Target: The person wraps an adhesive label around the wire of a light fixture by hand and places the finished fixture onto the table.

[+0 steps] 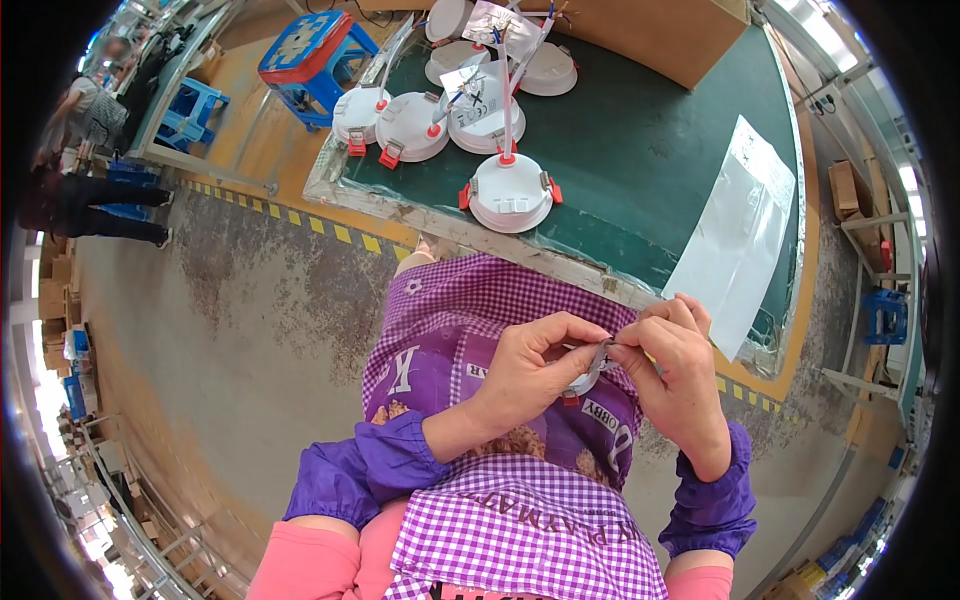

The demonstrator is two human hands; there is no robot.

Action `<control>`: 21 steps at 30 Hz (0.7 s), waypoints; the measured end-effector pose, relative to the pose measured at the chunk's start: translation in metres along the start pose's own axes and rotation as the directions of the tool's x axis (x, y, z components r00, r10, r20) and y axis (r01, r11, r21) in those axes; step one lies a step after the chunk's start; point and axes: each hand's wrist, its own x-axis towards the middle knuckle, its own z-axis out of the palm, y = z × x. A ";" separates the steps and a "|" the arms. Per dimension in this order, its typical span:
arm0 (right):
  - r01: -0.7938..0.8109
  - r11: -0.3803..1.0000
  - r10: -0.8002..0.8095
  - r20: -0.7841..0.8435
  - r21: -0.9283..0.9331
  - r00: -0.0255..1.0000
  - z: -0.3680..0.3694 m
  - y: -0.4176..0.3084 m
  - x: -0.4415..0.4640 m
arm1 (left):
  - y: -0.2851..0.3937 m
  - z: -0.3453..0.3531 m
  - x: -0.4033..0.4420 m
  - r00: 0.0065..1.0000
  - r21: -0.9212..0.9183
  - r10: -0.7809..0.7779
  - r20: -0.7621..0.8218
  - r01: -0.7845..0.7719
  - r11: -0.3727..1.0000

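My left hand (pixel 535 370) and my right hand (pixel 675 365) meet above my lap, fingertips pinched together at a small, thin grey piece. Below the fingers a white part with a red clip (pixel 571 399) shows, mostly hidden by my left hand. A round white lamp (pixel 511 196) with red clips lies near the edge of the green table (pixel 620 190), its cable pointing away. Behind it are several more round white lamps (pixel 413 126) with cables and labels. A shiny plastic sheet (pixel 735 240) lies at the table's right side.
A cardboard box (pixel 660 35) stands at the table's back. Blue stools, one with a red top (pixel 302 48), are at the upper left. Another person (pixel 95 205) stands at the far left. The table's worn edge (pixel 440 222) runs just before my lap.
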 end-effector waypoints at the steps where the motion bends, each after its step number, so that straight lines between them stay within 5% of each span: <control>1: -0.002 1.000 0.002 0.002 -0.002 1.000 0.000 0.000 0.000 | 0.000 0.000 0.000 1.000 -0.001 0.001 0.000 -0.001 1.000; 21: -0.005 1.000 0.004 0.013 0.015 1.000 -0.001 -0.001 0.002 | 0.000 0.001 -0.001 1.000 0.002 -0.007 -0.011 0.007 1.000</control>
